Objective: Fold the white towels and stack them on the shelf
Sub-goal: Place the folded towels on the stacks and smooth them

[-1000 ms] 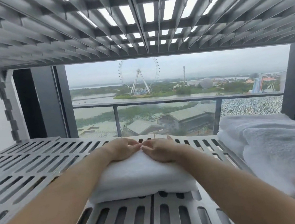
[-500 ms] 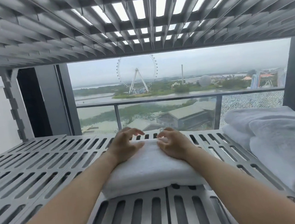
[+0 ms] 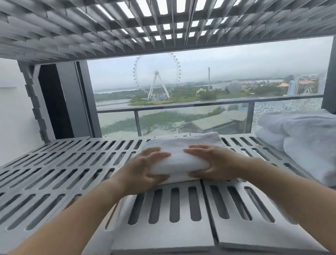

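Folded white terry towel (image 3: 181,153) on slatted grey plastic shelf (image 3: 48,172), mid-span; left hand (image 3: 145,172) and right hand (image 3: 213,164) have slid from its top to clasp its near corners; likely shifting it toward stacked white towels (image 3: 311,142) at right.

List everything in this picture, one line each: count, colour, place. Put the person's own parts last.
Folded towel: one, white, middle of the slatted shelf, gripped at its near edge.
Towel pile: several, exact count unclear, white, right end of the same shelf.
Slatted shelf: one, grey, runs across the lower half of the picture.
Upper shelf: one, grey, overhead.
Window: one, dark frame, behind the shelf.
Railing: one, dark, outside the glass.
Ferris wheel: one, pale, far outside, left of centre.
Left hand: one, on the towel's near left corner.
Right hand: one, on the towel's near right corner.
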